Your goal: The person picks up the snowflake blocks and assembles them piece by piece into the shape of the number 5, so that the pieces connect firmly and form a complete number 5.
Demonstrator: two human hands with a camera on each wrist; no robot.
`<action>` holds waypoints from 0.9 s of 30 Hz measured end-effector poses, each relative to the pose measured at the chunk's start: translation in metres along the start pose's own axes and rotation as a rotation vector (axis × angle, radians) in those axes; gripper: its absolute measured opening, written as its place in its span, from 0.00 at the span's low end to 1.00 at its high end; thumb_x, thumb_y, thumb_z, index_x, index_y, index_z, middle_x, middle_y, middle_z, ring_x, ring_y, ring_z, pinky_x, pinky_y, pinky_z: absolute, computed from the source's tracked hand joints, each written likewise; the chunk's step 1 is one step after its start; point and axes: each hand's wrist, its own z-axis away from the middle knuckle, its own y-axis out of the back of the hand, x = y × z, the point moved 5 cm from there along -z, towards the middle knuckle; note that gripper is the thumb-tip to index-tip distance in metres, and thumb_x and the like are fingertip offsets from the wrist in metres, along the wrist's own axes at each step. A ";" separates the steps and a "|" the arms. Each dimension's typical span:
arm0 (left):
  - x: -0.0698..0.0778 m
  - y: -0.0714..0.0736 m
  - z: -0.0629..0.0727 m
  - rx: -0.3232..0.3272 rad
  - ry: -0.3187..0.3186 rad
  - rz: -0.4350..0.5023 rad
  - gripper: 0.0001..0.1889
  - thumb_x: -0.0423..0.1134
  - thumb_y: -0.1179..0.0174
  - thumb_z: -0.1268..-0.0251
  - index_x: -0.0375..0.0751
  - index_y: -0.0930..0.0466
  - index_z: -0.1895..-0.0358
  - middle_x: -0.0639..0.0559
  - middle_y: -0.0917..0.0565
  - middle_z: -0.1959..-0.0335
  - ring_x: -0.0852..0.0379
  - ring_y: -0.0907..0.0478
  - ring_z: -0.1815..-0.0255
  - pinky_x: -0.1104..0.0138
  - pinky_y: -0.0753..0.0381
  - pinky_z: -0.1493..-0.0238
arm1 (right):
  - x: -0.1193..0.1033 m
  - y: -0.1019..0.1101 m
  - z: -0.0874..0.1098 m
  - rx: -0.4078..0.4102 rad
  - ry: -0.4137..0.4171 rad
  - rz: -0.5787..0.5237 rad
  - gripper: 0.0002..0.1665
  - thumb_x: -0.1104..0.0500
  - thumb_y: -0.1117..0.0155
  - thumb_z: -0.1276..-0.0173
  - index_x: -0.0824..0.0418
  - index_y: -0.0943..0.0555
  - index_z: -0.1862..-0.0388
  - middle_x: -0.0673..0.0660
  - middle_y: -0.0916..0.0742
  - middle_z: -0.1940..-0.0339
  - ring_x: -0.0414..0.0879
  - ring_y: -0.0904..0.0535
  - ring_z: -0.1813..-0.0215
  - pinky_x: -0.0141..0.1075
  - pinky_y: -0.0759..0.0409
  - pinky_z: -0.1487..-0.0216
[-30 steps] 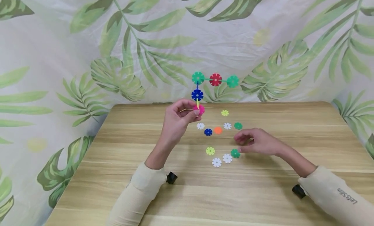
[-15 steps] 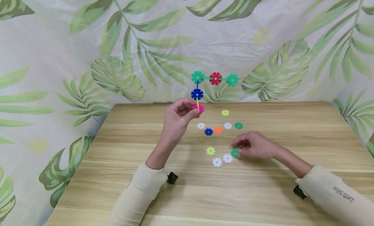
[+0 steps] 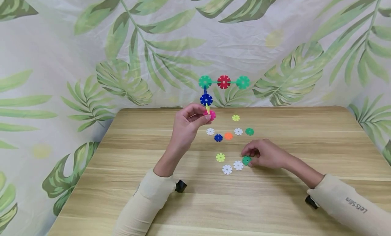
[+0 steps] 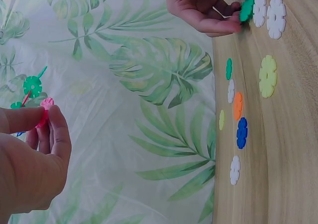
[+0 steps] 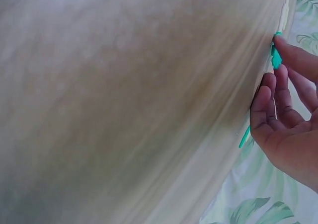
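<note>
Between the thumb and fingers of my left hand (image 3: pixel 187 125) is a pink snowflake disc (image 3: pixel 212 115), the lowest piece of a joined chain raised above the table. Up from it the chain runs through a yellow disc seen nearly edge-on, a blue disc (image 3: pixel 206 100) and a green one (image 3: pixel 205 82). It then turns right to a red disc (image 3: pixel 224 82) and a green end disc (image 3: pixel 243 82). Low at the table, my right hand (image 3: pixel 266 155) pinches a loose green snowflake disc (image 4: pixel 247 8), tilted beside a white disc (image 3: pixel 238 165). Its fingers are curled in the left wrist view.
Another white disc (image 3: pixel 227 169) and a yellow disc (image 3: pixel 220 157) lie left of the right hand. Farther back are a blue disc (image 3: pixel 218 138), an orange disc (image 3: pixel 228 136) and several others. A leaf-patterned cloth (image 3: pixel 171 53) hangs behind the wooden table (image 3: pixel 122 161).
My right hand has moved slightly left and down, and its thumb and finger have come onto the green disc. The left hand has stayed nearly still, the chain swaying a little.
</note>
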 end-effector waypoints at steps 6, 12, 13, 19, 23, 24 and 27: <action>-0.002 -0.001 0.000 -0.003 0.007 0.021 0.07 0.20 0.34 0.32 0.26 0.18 0.54 0.52 0.13 0.62 0.59 0.11 0.62 0.67 0.08 0.53 | -0.001 0.001 0.002 0.016 -0.002 -0.015 0.14 0.69 0.20 0.37 0.59 0.10 0.54 0.50 0.10 0.60 0.42 0.18 0.59 0.30 0.15 0.57; -0.005 -0.002 0.001 -0.014 0.023 0.032 0.07 0.20 0.34 0.32 0.27 0.19 0.54 0.51 0.13 0.62 0.59 0.10 0.62 0.66 0.07 0.53 | -0.004 0.010 0.004 0.063 -0.011 -0.027 0.08 0.66 0.25 0.31 0.55 0.09 0.55 0.49 0.08 0.60 0.40 0.18 0.60 0.30 0.15 0.56; -0.005 -0.002 0.001 -0.018 0.024 0.031 0.07 0.20 0.34 0.32 0.27 0.19 0.54 0.51 0.13 0.62 0.59 0.10 0.62 0.66 0.07 0.52 | -0.005 0.013 0.004 0.088 -0.008 -0.039 0.08 0.66 0.25 0.30 0.56 0.09 0.55 0.49 0.08 0.61 0.40 0.17 0.60 0.31 0.15 0.56; -0.005 -0.004 0.002 -0.038 0.030 0.009 0.07 0.20 0.35 0.31 0.26 0.19 0.53 0.51 0.14 0.62 0.59 0.10 0.63 0.63 0.07 0.51 | -0.017 0.032 0.005 0.258 0.000 -0.158 0.09 0.64 0.25 0.28 0.59 0.09 0.51 0.54 0.07 0.58 0.42 0.14 0.57 0.32 0.14 0.56; -0.005 -0.006 0.003 -0.048 0.031 0.005 0.07 0.20 0.35 0.31 0.25 0.19 0.53 0.51 0.14 0.61 0.59 0.10 0.63 0.63 0.07 0.51 | -0.026 0.040 0.004 0.316 -0.018 -0.246 0.11 0.63 0.26 0.27 0.60 0.10 0.48 0.58 0.08 0.55 0.43 0.14 0.56 0.31 0.13 0.57; -0.006 -0.006 0.003 -0.050 0.030 0.003 0.07 0.21 0.35 0.31 0.25 0.19 0.53 0.51 0.13 0.61 0.59 0.10 0.63 0.63 0.07 0.51 | -0.028 0.042 0.004 0.329 -0.023 -0.261 0.11 0.63 0.26 0.27 0.61 0.10 0.47 0.59 0.08 0.54 0.43 0.14 0.56 0.31 0.13 0.57; -0.006 -0.007 0.004 -0.059 0.030 0.000 0.06 0.20 0.35 0.31 0.26 0.19 0.54 0.51 0.13 0.62 0.59 0.10 0.63 0.64 0.07 0.52 | -0.033 0.045 0.003 0.363 -0.033 -0.293 0.12 0.63 0.27 0.26 0.61 0.11 0.46 0.60 0.08 0.54 0.42 0.14 0.55 0.31 0.12 0.56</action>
